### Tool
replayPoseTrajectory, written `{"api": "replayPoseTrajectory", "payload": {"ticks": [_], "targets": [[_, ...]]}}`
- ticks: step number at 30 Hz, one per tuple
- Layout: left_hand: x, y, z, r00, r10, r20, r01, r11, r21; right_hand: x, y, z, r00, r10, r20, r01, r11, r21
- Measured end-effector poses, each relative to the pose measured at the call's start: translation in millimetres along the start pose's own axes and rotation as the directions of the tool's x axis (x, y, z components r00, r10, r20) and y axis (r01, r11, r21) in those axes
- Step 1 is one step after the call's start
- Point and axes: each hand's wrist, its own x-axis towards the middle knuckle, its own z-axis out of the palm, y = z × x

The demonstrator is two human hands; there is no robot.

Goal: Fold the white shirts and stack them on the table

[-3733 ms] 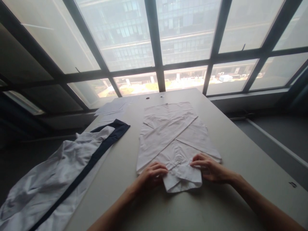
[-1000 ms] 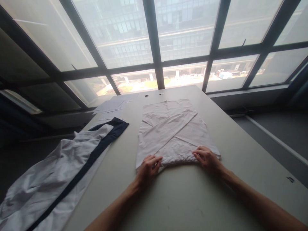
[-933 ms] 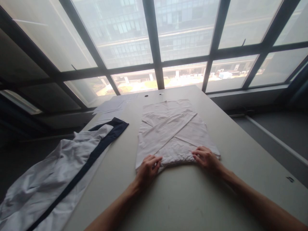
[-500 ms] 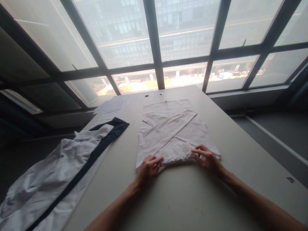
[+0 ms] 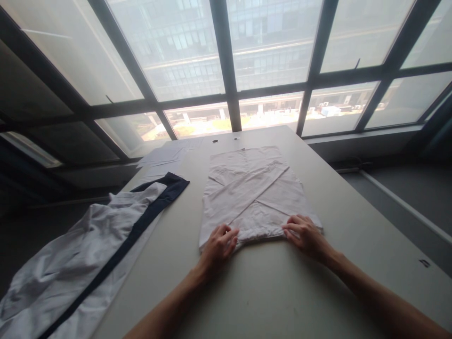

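A white shirt (image 5: 247, 193) lies face down in the middle of the table, its sleeves folded slantwise across it. Along its near edge the cloth is bunched into a thin crumpled roll. My left hand (image 5: 219, 245) grips that edge at the left, fingers curled over the fabric. At the right, my right hand (image 5: 304, 235) pinches the same edge between thumb and fingers. The thumbs are partly hidden.
The white table (image 5: 247, 292) reaches toward a large window (image 5: 268, 42). On the left lies a heap of white clothing (image 5: 81, 254) with a dark navy strip of cloth (image 5: 141, 221). Sheets of paper (image 5: 162, 157) rest at the far left.
The near edge of the shirt looks flatter and tighter between my hands. My fingers have curled in more, and the right hand has shifted very slightly.
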Motion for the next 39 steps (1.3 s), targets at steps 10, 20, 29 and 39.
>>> {"api": "replayPoseTrajectory", "payload": {"ticks": [10,20,29,39], "targets": [[0,1,7.3,0.96,0.193,0.202,-0.234,0.95,0.207,4,-26,22,0.973,-0.207,0.105,0.213,0.976,-0.053],[-5,-5,16.0,0.966,0.143,0.215,-0.208,0.924,0.32,-6,-8,33,0.974,-0.138,0.177,0.168,0.972,-0.165],[-2,-9,8.6,0.991,0.061,0.123,-0.08,0.985,0.155,-2,4,14,0.991,-0.084,0.108,0.087,0.996,-0.02],[0,-4,6.7,0.931,0.286,0.226,-0.306,0.95,0.061,-1,7,9,0.996,-0.085,-0.03,0.086,0.995,0.058]]}}
